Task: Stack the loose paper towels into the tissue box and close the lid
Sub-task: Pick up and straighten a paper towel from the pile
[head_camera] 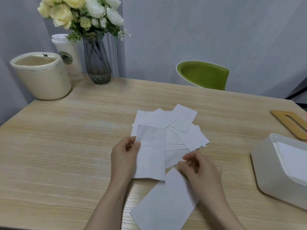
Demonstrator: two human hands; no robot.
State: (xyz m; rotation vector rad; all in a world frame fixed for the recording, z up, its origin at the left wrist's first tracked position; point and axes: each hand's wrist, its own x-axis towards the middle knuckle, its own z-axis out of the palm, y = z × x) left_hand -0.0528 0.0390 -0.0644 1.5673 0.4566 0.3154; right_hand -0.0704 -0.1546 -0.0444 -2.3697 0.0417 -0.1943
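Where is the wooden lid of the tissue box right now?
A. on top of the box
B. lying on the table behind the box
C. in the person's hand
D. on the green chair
B: the wooden lid lies flat on the table behind the open tissue box.

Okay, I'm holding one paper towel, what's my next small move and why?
Probably pinch the near towel with your right hand and lay it against the one your left hand holds. Several more lie fanned on the table, and the box sits open, its lid off.

Soft, even indoor light — faint shadows, mild blur, wide-angle bending at the edges.
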